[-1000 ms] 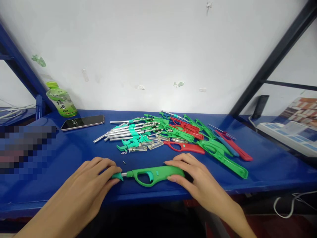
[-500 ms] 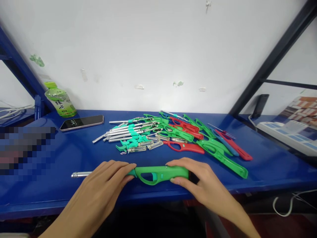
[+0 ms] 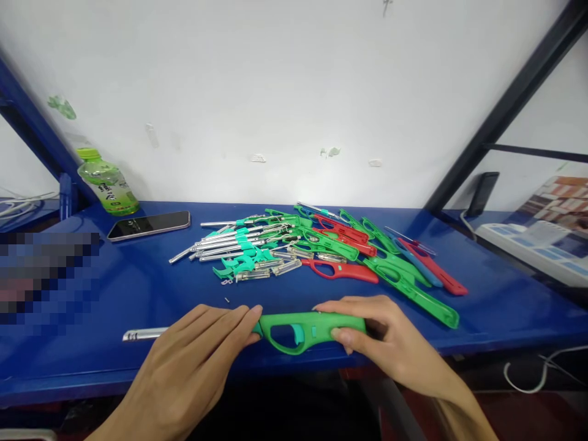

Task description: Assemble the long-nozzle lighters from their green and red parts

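1 green lighter (image 3: pixel 327 326) at near edge of blue table (image 3: pixel 151 282), metal tube (image 3: pixel 146 334) pointing left. Left hand (image 3: pixel 197 361): fingers clamped on teal collar (image 3: pixel 258 329). Right hand (image 3: pixel 390 340): fingers clamped around lighter's right end.

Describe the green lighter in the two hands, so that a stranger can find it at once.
Find the near edge of the blue table, in front of the pile of lighter parts. There the left hand and right hand hold a green lighter, its metal tube pointing left. Only this lighter is held; the pile's green pieces lie loose.
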Motion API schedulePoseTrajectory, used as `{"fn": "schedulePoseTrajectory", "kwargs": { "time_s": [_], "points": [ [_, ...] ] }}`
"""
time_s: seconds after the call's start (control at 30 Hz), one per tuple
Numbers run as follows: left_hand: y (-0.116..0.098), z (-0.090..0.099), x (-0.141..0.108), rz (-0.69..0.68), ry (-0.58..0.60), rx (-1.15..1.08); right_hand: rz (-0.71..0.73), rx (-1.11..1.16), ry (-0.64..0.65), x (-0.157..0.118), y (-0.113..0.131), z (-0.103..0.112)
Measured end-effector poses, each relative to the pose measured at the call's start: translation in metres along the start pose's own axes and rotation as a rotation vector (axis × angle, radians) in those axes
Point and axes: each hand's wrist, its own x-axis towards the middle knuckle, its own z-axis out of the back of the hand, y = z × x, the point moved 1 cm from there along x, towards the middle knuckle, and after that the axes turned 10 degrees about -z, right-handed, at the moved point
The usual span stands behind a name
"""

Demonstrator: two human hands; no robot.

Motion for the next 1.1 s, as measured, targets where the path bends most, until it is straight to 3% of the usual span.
{"fn": "schedulePoseTrajectory", "kwargs": {
  "time_s": [0.23,0.4,0.5,0.73,0.97,1.1],
  "points": [
    [0.001,-0.005,0.019,-0.083,-0.100,0.053,-0.013,0.127,0.090,0.003,0.005,0.003],
    [0.005,-0.009,0.012,-0.028,-0.069,-0.023,0.082,-0.009,-0.039,0.001,0.008,0.003],
    [0.001,-0.009,0.002,0.077,-0.022,-0.062,0.217,0.067,-0.075,0.002,0.011,0.002],
    [-0.004,-0.008,-0.002,0.187,-0.029,0.028,0.287,0.050,-0.242,0.002,0.010,-0.004],
    [-0.004,-0.010,0.006,0.195,0.003,0.065,0.161,0.055,-0.172,0.003,0.007,-0.003],
    [-0.010,-0.014,0.010,0.227,0.059,-0.029,0.179,0.065,-0.197,0.004,0.006,-0.004]
  ]
}}
